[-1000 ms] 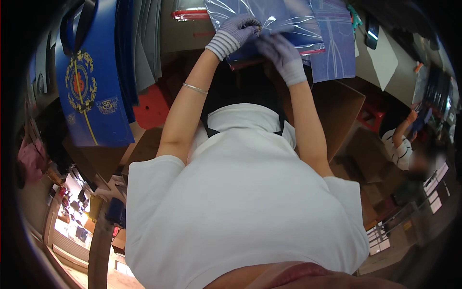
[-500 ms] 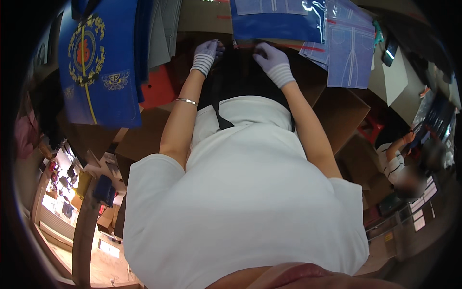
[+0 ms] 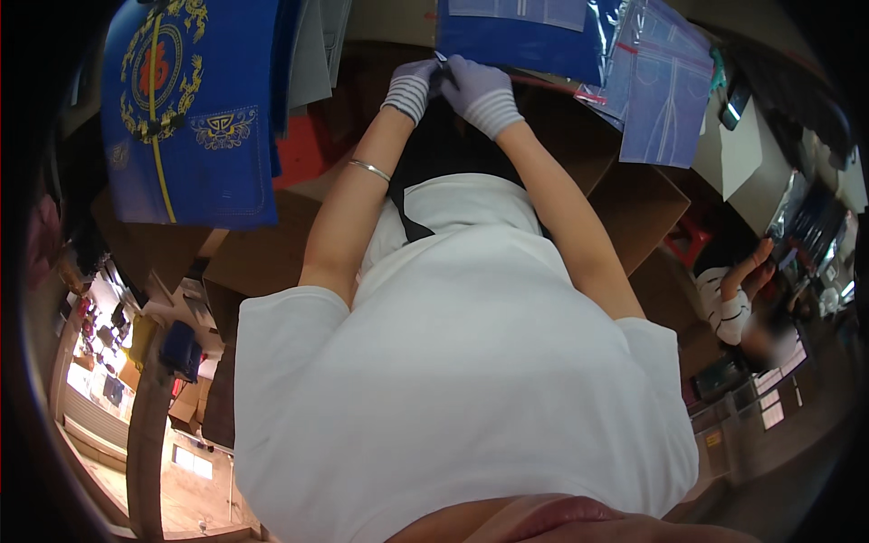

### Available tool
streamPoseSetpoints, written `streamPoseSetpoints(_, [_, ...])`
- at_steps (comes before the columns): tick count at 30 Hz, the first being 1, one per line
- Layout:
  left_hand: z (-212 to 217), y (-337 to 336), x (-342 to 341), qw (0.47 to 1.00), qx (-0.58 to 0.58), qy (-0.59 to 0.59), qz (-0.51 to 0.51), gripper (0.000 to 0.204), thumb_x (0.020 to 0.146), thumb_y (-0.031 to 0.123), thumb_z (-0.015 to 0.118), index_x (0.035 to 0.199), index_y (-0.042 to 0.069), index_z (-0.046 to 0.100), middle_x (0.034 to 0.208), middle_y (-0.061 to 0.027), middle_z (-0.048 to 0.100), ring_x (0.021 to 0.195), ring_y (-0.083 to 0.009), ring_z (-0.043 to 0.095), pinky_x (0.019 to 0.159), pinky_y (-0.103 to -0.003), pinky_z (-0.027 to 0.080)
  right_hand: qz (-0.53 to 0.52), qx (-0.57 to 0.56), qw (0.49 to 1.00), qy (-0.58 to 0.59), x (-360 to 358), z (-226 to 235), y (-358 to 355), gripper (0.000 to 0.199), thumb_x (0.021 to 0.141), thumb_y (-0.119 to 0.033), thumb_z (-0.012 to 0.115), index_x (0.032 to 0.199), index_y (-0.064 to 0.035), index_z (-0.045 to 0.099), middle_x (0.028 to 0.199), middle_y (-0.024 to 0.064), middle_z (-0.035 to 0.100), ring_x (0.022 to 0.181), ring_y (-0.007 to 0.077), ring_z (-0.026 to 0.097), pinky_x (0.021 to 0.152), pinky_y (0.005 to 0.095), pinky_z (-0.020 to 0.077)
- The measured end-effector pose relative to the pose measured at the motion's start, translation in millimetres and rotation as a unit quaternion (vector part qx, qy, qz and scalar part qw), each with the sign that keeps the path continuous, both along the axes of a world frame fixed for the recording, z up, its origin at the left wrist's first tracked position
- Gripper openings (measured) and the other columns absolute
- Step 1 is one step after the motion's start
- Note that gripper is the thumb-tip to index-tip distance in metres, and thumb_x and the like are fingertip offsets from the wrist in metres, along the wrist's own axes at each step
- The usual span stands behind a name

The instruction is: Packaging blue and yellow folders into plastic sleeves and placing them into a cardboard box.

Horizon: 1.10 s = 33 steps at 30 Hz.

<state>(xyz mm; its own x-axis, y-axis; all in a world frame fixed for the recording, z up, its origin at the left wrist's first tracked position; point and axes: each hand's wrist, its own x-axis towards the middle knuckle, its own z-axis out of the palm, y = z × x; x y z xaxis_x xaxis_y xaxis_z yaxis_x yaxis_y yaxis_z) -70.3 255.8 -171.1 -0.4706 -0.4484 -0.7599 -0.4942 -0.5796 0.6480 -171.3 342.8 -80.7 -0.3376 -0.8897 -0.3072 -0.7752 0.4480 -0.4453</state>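
Note:
My left hand (image 3: 413, 89) and my right hand (image 3: 477, 90) wear pale purple gloves with striped cuffs. They meet at the near edge of the table, fingertips pressed together. A small shiny bit shows between them, too small to name. Just beyond lies a blue sheet in a clear plastic bag (image 3: 520, 45), its near corner close to my fingers. To the right are several pale blue printed sheets (image 3: 665, 113) with a trouser-like pattern, one overhanging the edge.
A large blue panel (image 3: 226, 167) with gold ornament hangs at the left, beside grey sheets (image 3: 310, 68). A red piece (image 3: 308, 145) lies under them. Brown cardboard boxes (image 3: 638, 213) flank me. A phone (image 3: 736, 106) lies at the right; a person (image 3: 729, 294) sits beyond.
My hands were apart and have come together at the bagged blue sheet's near corner. Both reach slightly farther forward. The whole view has shifted a little.

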Motion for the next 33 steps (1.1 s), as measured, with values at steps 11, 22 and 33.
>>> streamPoseSetpoints(11, [26,-15,3,0.949,0.259,0.057,0.168,0.028,0.088,0.025,0.051,0.100,-0.001,0.053,0.095,-0.0160,0.060,0.088,-0.0246,0.059,0.076,-0.040,0.051,-0.550,-0.054,0.807,0.209,-170,75,429,0.019,0.071,-0.013,0.062,0.084,0.0010,0.056,0.079,0.0105,0.061,0.068,0.0188,0.057,0.068,0.0321,0.0480])
streamPoseSetpoints(22, [51,-20,-18,0.867,0.325,0.269,0.265,0.057,0.093,0.043,0.024,0.118,-0.005,0.039,0.125,-0.0263,0.041,0.120,-0.0386,0.036,0.101,-0.052,0.030,-0.096,-0.083,0.908,-0.399,-47,-18,45,0.021,0.074,-0.006,0.055,0.095,-0.0081,0.060,0.089,0.0124,0.063,0.084,0.0267,0.060,0.075,0.0326,0.0477])
streamPoseSetpoints(33, [53,-43,-33,0.884,0.140,0.346,0.283,0.056,0.092,0.042,0.018,0.132,0.004,0.023,0.140,-0.0219,0.020,0.130,-0.0358,0.020,0.106,-0.053,0.015,-0.453,-0.126,0.856,-0.217,-239,-36,52,0.034,0.080,-0.023,0.056,0.102,0.0028,0.056,0.094,0.0201,0.062,0.086,0.0292,0.062,0.071,0.0350,0.0505])
